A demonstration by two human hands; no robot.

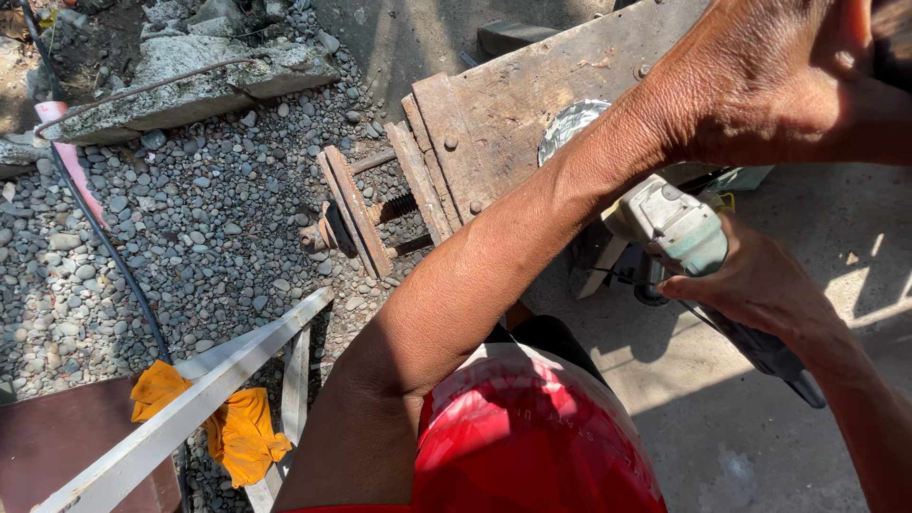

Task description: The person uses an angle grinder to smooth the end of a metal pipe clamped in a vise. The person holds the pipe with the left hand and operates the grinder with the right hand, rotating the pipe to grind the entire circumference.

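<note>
- The angle grinder [676,228], a grey-green power tool with a dark handle running down to the right, sits at the right of the view, just off the near edge of the wooden desk [513,104].
- The right hand [755,285] is wrapped around the grinder's body, fingers curled over it in a firm grip.
- The left hand [779,81] reaches across the view to the upper right, over the desk; its fingers run past the picture's edge, so whether it is open or closed cannot be told.
- A round shiny metal piece [568,125] lies on the desk, partly hidden behind the left forearm.
- The desk is made of weathered planks with bolts, and a wooden vise [353,214] with a threaded screw is fixed to its left end.
- Below the arms, the person's red shirt [532,437] fills the lower middle.
- To the left lies gravel [199,237], crossed by a dark cable [109,247].
- An orange cloth [233,427] drapes over a white-painted frame [209,380] at the lower left.
- Broken concrete slabs [190,66] lie at the upper left.
- The ground at the right is bare concrete [741,427], partly in shadow.
</note>
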